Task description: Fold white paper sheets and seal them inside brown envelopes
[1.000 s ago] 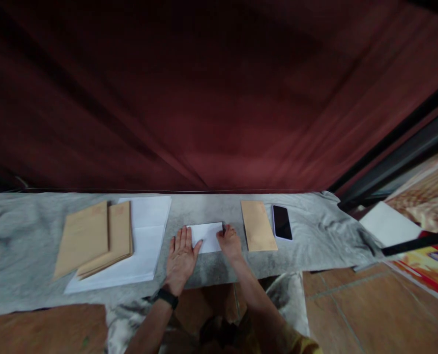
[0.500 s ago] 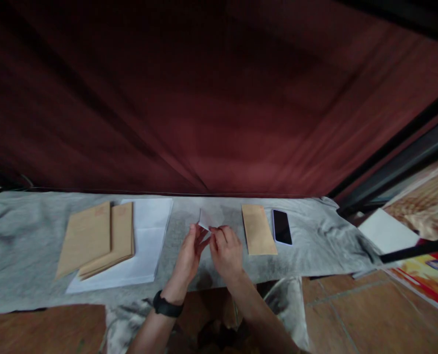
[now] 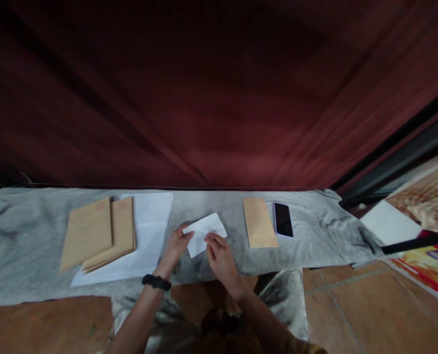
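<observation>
A folded white paper (image 3: 200, 232), tilted, is spread between my two hands above the grey cloth. My left hand (image 3: 178, 244) grips its left edge, the thumb lying over the top face. My right hand (image 3: 219, 256) is closed, with thumb and fingertips pinched at the lower right part of the paper; those fingers hide the fold there. To the right lies a single brown envelope (image 3: 260, 223), apart from both hands. Brown envelopes (image 3: 89, 231) are stacked at the left, partly over larger white sheets (image 3: 150, 231).
A phone (image 3: 283, 220) with a dark screen rests right of the single envelope. Grey cloth (image 3: 318, 241) covers the narrow table, and a dark red curtain (image 3: 219, 123) hangs behind it. A black frame bar (image 3: 418, 242) and a printed box (image 3: 434, 265) stand at the right.
The white paper has turned from nearly edge-on to showing a broad face. My left hand has shifted left to the paper's left edge, and my right hand has moved slightly down.
</observation>
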Motion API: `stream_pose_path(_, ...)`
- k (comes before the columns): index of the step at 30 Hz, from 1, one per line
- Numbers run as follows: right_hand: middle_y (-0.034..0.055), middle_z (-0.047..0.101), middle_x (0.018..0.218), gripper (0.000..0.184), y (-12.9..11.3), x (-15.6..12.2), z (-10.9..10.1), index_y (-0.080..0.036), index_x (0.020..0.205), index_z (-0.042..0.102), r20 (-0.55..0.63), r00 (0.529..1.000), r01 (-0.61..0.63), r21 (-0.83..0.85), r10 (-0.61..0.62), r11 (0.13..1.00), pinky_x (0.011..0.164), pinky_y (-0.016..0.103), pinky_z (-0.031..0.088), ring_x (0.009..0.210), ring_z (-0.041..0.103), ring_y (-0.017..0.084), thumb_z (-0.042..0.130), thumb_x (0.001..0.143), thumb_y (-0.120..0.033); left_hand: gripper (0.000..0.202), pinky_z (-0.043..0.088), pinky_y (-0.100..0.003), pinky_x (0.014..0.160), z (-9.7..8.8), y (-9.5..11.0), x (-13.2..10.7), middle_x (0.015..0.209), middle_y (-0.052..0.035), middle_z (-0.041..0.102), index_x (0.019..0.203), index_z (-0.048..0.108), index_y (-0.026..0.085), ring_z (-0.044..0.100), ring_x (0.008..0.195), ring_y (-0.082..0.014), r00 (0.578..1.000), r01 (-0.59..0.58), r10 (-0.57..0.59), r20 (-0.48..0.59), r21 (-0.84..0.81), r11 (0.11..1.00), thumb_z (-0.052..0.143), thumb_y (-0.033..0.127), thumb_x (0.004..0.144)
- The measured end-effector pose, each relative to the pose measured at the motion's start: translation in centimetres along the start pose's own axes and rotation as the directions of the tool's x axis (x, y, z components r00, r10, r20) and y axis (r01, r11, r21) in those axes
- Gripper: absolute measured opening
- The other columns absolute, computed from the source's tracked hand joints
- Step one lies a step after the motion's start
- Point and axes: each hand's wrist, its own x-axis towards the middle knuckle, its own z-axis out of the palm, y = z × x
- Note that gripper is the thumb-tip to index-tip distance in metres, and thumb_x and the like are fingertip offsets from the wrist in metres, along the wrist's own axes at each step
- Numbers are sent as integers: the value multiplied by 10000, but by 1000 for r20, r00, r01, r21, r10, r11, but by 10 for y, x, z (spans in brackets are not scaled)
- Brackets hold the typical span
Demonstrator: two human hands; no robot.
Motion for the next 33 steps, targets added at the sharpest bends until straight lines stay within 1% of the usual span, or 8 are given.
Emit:
stream_pose_path(5, 64, 608, 1440, 374, 10, 14, 3, -222, 1316, 667, 72, 995, 86, -162, -76, 983, 1166, 348, 422, 1348, 526, 178, 523, 979, -154, 306, 521, -326, 621, -8, 7, 27, 696, -31, 707, 902, 712, 159, 659, 654, -219, 992, 1, -14, 128, 106, 994, 649, 401, 725)
stream_pose_path(9, 73, 536, 1522, 396, 15, 22, 15, -178, 1406, 596, 107, 992, 91, -195, -71, 977, 1203, 372, 369, 1419, 462, 191, 467, 1036, -234, 245, 515, -332, 647, -14, 7, 34, 703, -42, 702, 910, 709, 154, 672, 681, -236, 992, -1, -26, 125, 212, 977, 644, 324, 746)
stream_pose_path(13, 90, 455, 1583, 462, 18, 20, 30, -197, 1489, 507, 106, 993, 70, -258, -44, 964, 1224, 450, 316, 1475, 395, 234, 488, 1050, -341, 380, 541, -393, 816, -9, 5, 17, 954, -124, 733, 1190, 649, 124, 701, 889, -272, 999, -13, 23, -24, 355, 935, 544, 270, 856)
stream_pose_path(16, 83, 409, 1610, 482, 19, 17, 35, -229, 1519, 470, 107, 993, 72, -281, -43, 957, 1234, 475, 282, 1497, 361, 243, 481, 1055, -360, 440, 506, -444, 1008, 6, 2, -8, 1270, -197, 655, 1332, 583, 114, 646, 1161, -291, 954, -135, 254, -157, 530, 837, 425, 282, 958)
stream_pose_path(18, 87, 389, 1619, 491, 19, 16, 36, -227, 1536, 445, 128, 991, 71, -290, -35, 954, 1232, 481, 280, 1506, 345, 249, 465, 1059, -339, 466, 448, -445, 1113, 19, -2, -26, 1414, -195, 583, 1376, 564, 114, 556, 1321, -283, 920, -246, 376, -113, 582, 775, 355, 301, 1004)
stream_pose_path(21, 94, 357, 1632, 514, 18, 16, 34, -219, 1557, 411, 170, 985, 81, -296, -31, 952, 1233, 481, 273, 1516, 326, 259, 462, 1055, -318, 527, 362, -500, 1193, 36, -10, -46, 1527, -176, 512, 1457, 509, 118, 435, 1451, -296, 904, -344, 427, 23, 632, 695, 321, 364, 1031)
stream_pose_path(25, 93, 361, 1631, 498, 19, 16, 34, -224, 1551, 425, 166, 986, 71, -292, -23, 954, 1235, 474, 259, 1515, 326, 258, 432, 1065, -332, 626, 323, -543, 1206, 43, -18, -52, 1583, -216, 424, 1517, 430, 62, 351, 1504, -330, 921, -293, 389, 18, 692, 660, 316, 438, 1030)
stream_pose_path(33, 136, 383, 1617, 518, 27, 15, 34, -183, 1538, 443, 119, 992, -4, -334, 46, 942, 1216, 503, 267, 1495, 353, 284, 480, 1037, -308, 629, 294, -530, 1219, 35, -17, -48, 1607, -194, 384, 1550, 377, 72, 325, 1519, -307, 925, -270, 381, 7, 718, 642, 316, 416, 1027)
